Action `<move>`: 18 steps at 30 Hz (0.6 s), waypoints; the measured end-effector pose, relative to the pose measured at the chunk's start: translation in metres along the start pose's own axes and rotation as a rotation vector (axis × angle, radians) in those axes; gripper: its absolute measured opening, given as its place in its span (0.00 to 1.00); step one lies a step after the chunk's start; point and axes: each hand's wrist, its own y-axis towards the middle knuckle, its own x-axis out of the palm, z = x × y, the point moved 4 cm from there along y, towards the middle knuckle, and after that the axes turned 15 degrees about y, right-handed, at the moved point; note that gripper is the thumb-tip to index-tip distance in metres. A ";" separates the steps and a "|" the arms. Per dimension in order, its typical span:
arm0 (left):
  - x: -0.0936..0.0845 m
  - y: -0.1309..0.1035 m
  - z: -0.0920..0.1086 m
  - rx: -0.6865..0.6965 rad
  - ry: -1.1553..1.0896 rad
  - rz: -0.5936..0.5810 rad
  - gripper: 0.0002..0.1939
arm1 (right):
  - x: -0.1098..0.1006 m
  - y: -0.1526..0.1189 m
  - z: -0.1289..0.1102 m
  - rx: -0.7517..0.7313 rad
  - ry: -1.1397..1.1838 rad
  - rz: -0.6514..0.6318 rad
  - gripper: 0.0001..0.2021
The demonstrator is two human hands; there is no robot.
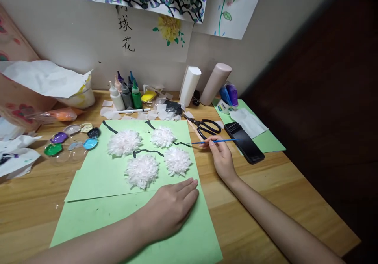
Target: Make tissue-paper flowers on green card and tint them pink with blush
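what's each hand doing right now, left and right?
Left hand: open, flat, palm down on the green paper.
Right hand: closed in a pinch grip on the thin blue paintbrush, tip at the black painted branch.

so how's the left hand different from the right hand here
The left hand lies flat, palm down, on the lower green sheet; the right hand is raised on its edge over the wooden table. The left hand holds nothing; the right hand pinches a thin blue paintbrush whose tip meets the upper green sheet's edge. Both are bare.
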 end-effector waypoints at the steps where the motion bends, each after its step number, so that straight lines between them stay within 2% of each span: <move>1: 0.000 0.000 0.000 0.000 0.001 0.005 0.18 | -0.001 0.000 0.000 0.000 -0.003 0.009 0.07; 6: -0.001 0.001 0.000 -0.001 -0.003 0.009 0.16 | -0.005 -0.002 -0.005 -0.037 -0.017 0.070 0.07; 12: -0.001 0.001 0.000 -0.006 0.001 0.023 0.16 | -0.001 -0.003 -0.005 -0.020 -0.028 -0.006 0.07; 18: 0.001 0.002 -0.001 0.002 0.015 0.028 0.17 | -0.009 -0.003 -0.009 -0.121 -0.063 0.090 0.06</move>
